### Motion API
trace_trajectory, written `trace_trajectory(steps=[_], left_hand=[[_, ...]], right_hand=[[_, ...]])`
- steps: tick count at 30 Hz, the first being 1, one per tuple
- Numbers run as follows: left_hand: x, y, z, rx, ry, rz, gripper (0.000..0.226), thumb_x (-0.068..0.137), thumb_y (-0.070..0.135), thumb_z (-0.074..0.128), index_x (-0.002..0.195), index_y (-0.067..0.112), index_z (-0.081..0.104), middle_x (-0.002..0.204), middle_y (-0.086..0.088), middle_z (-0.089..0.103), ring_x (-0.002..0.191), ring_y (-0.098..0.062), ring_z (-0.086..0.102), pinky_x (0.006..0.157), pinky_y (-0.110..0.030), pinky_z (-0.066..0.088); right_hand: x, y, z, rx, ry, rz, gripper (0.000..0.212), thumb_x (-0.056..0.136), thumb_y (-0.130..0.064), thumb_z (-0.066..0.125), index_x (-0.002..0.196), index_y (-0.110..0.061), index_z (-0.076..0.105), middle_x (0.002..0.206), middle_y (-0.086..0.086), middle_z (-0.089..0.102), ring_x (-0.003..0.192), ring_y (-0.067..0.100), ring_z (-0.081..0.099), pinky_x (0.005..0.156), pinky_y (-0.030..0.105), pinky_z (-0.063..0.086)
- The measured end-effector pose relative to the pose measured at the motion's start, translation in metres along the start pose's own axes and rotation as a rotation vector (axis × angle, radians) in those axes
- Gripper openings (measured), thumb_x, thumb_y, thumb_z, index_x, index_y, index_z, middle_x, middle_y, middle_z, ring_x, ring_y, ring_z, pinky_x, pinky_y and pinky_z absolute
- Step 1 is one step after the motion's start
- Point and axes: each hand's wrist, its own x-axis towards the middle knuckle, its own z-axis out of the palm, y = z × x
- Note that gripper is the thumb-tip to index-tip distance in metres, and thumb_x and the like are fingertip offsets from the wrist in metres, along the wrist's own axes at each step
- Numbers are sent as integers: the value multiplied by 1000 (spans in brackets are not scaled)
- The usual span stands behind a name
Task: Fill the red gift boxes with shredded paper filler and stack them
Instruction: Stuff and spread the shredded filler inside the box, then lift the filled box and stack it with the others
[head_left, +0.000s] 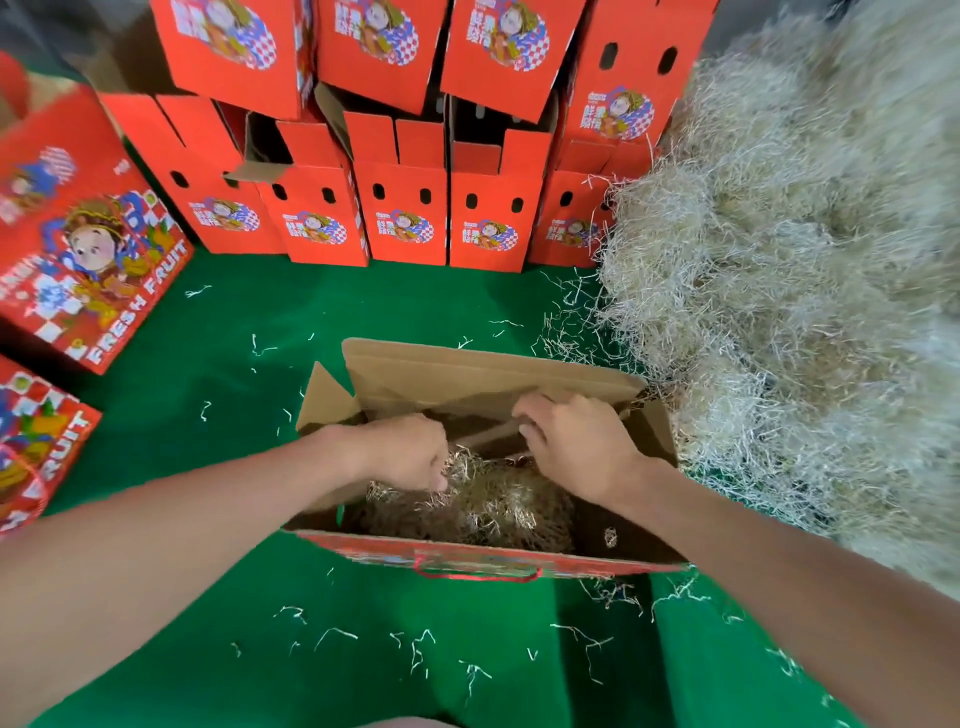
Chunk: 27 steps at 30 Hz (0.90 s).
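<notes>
An open red gift box (483, 558) stands on the green cloth in front of me, its brown flaps up. Shredded paper filler (493, 506) lies inside it. My left hand (405, 449) reaches into the box with fingers curled down into the filler. My right hand (576, 436) is at the far inner flap (488, 431), fingers curled over its edge. A large heap of shredded paper (789, 270) rises at the right.
Stacked red gift boxes (405, 218) line the back in two tiers. Two more red boxes (88, 249) lie at the left. Loose paper strands are scattered over the green cloth (363, 623).
</notes>
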Motion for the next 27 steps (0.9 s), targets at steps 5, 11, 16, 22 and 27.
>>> trace_trajectory(steps=[5, 11, 16, 22, 27], left_hand=[[-39, 28, -22, -222, -24, 56, 24, 91, 36, 55, 93, 16, 69, 89, 4, 70, 67, 2, 61, 57, -10, 46], [-84, 65, -20, -159, 11, 178, 50, 96, 43, 42, 56, 13, 35, 55, -3, 27, 49, -15, 27, 51, -26, 24], [-110, 41, -30, -39, 394, -130, 50, 96, 40, 42, 54, 16, 53, 52, -7, 48, 46, -3, 44, 56, -17, 36], [-118, 3, -6, -307, 698, -563, 74, 87, 33, 60, 148, 26, 19, 157, -8, 3, 144, -27, 5, 114, -41, 16], [-111, 16, 26, -1178, 790, -590, 71, 88, 10, 54, 148, 17, 16, 122, -11, 59, 85, -20, 60, 70, -32, 54]], right_hand=[[-13, 14, -19, -66, 562, -25, 34, 71, 2, 62, 104, -3, 56, 107, 17, 54, 98, 34, 52, 82, 45, 45], [-3, 33, -37, -168, -18, 225, 23, 97, -29, 40, 105, -12, 53, 70, -2, 50, 70, 21, 59, 66, 34, 52], [9, 9, -32, 63, 29, 341, 21, 93, -26, 46, 85, -8, 53, 90, 13, 64, 86, 32, 62, 69, 33, 46], [13, -37, -15, 532, -123, 269, 41, 86, -33, 57, 121, -12, 51, 110, 8, 64, 100, 27, 60, 83, 30, 48], [-5, -47, 6, 666, -297, 354, 69, 88, -52, 50, 145, -28, 20, 117, 1, 62, 101, 24, 63, 91, 37, 50]])
